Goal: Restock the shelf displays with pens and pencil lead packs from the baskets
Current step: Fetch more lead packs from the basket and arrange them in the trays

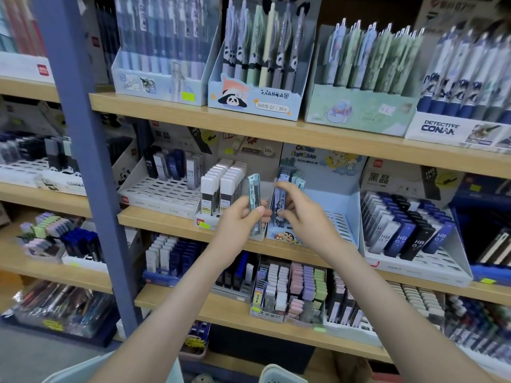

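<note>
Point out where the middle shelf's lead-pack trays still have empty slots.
Most room: the front rows of the white slotted tray, in front of the few HB 0.7 packs at its back. Also the bare slots of the Crayon Shin-chan display, right of the right hand. Crowded: the white-capped packs between them, and the blue-and-black HB tray far right.

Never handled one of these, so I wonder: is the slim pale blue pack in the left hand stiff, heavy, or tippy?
Probably stiff: the pale blue pack stands straight above the left hand, which pinches only its lower half. Likely light, since fingertips suffice. Tall and narrow, it would likely tip if stood loose, hence the slotted display tray.
</note>
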Demonstrator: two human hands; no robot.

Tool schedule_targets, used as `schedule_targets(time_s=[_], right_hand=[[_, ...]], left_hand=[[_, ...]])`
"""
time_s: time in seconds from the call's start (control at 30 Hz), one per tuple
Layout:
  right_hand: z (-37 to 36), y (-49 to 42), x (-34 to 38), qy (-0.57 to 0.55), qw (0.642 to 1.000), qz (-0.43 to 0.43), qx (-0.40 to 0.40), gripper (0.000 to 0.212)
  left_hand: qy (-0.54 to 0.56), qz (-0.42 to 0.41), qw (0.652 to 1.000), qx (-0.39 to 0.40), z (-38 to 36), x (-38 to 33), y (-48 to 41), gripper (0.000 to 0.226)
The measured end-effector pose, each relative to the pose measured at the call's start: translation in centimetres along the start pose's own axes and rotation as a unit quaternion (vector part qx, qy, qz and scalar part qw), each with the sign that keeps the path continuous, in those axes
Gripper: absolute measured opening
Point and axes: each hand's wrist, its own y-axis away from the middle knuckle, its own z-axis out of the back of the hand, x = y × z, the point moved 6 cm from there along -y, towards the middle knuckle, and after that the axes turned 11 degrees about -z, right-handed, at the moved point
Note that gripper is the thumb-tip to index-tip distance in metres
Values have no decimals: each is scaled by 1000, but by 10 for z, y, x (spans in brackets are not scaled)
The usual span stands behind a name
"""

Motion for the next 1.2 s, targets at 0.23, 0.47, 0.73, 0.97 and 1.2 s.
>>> schedule_targets(time_s=[0.23,0.47,0.73,0.97,1.2], right_hand=[[12,5,-7,48,996,1,-78,47],[23,18,7,-133,989,-8,-68,13],[47,21,-9,-303,941,-120,-90,6],[54,26,-23,-263,950,-139,-97,20],[56,27,-26,-267,948,-146,-96,13]], left_hand=[[-32,-4,999,33,-1,1,1,12],[-143,-30,976,162,-25,-14,-1,15],[-215,-82,973,14,-19,-26,-29,69],[-285,-45,954,84,-47,-14,-42,68],[-309,-44,946,90,-45,-9,-43,67]])
